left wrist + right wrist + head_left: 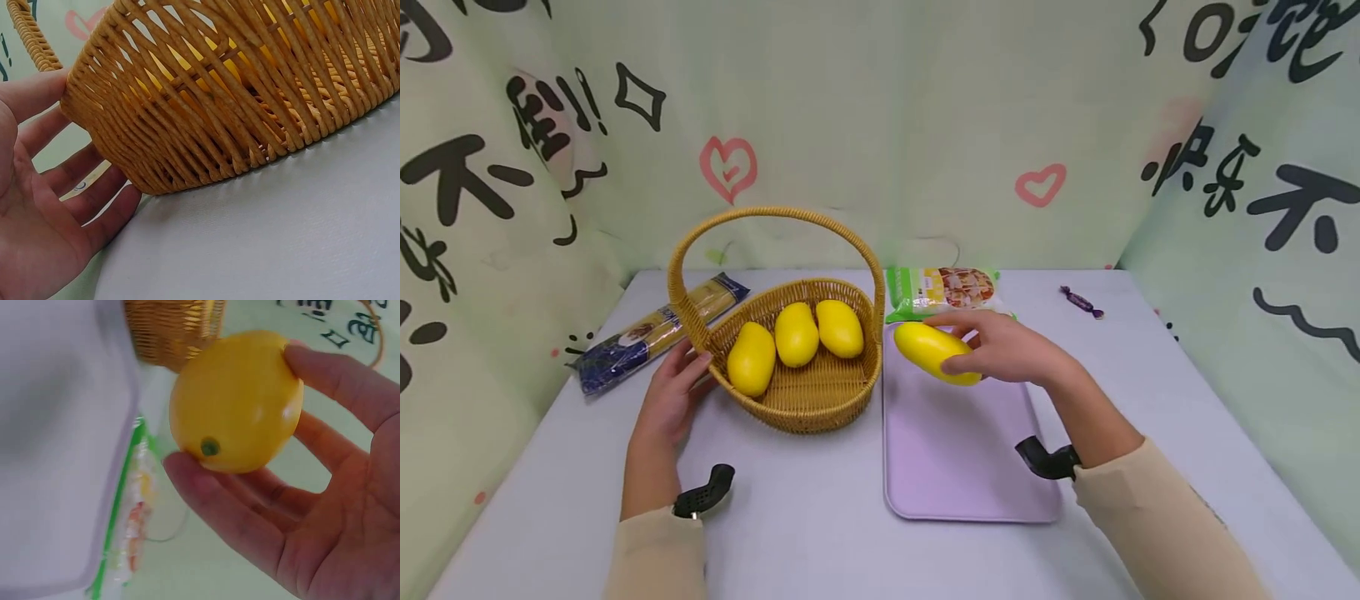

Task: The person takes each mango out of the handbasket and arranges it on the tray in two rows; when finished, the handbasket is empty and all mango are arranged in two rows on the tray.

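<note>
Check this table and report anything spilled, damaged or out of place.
Nothing looks spilled or damaged. Three mangoes sit in the basket; the right hand grips another mango above the tray. Only the long packet looks slightly askew, lying slanted beside the basket.

The long packet (640,343) is being partly blocked by the basket (808,417), which is being chopped off in the left wrist view. The tray (56,487) is getting kinda blurred and cropped in the right wrist one.
</note>
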Motion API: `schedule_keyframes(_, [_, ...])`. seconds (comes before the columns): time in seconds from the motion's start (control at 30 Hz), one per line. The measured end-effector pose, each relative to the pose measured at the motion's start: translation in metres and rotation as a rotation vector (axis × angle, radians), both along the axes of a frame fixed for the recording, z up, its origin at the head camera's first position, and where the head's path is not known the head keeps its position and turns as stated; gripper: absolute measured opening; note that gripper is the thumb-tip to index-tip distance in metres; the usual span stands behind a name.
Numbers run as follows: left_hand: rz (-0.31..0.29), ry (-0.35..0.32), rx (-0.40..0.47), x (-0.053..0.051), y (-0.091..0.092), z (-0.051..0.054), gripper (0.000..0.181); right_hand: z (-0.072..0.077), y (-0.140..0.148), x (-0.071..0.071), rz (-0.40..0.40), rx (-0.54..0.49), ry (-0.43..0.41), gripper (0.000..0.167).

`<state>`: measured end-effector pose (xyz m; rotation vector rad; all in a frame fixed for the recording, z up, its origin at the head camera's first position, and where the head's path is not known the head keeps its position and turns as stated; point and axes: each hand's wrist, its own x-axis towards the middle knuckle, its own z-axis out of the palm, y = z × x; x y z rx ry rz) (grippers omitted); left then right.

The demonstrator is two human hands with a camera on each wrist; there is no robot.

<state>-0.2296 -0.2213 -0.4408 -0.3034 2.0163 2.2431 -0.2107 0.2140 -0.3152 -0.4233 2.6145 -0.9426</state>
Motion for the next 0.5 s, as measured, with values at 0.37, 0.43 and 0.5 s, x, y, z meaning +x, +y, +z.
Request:
schedule_keyframes(0.37, [0.005, -0.015, -0.001, 0.004, -0.005, -0.001, 0.070, -0.042, -0.020, -0.034, -0.115, 0.161, 0.043, 0.064])
schedule_keyframes(0.43, [0.000, -0.013, -0.002, 0.002, -0.003, 0.000, 0.069, -0.046, -0.022, -0.036, -0.127, 0.186, 0.058, 0.065])
schedule_keyframes(0.5, [-0.006, -0.006, -0.003, 0.000, 0.000, 0.001, 0.069, -0.049, -0.024, -0.037, -0.136, 0.203, 0.072, 0.065])
